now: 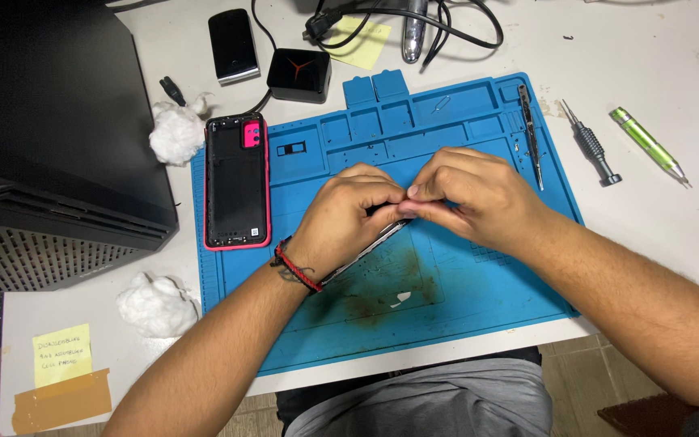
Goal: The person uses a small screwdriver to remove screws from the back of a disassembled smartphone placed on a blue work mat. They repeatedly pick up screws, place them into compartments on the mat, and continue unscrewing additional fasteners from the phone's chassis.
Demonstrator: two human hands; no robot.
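Metal-edged phone (370,247), thin and flat, tilted on edge above the blue mat (463,324). I see left hand (349,214) and right hand (467,194) both pinched shut on its upper end, fingertips touching. Risk: grip slips, phone drops onto the rubbery mat, or thin frame bends under the squeeze. Red-rimmed back cover (237,182) lies left; tweezers (531,133) and screwdrivers on white surface (649,210).

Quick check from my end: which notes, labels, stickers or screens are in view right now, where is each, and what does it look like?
Yellow sticky note: lower left on the white table, square, handwritten, brown tape below it.
Second yellow sticky note: top centre under black cables, square.
Small white sticker: lower corner inside the pink-rimmed black phone back cover, on the blue mat's left edge.
No lit screen in view.
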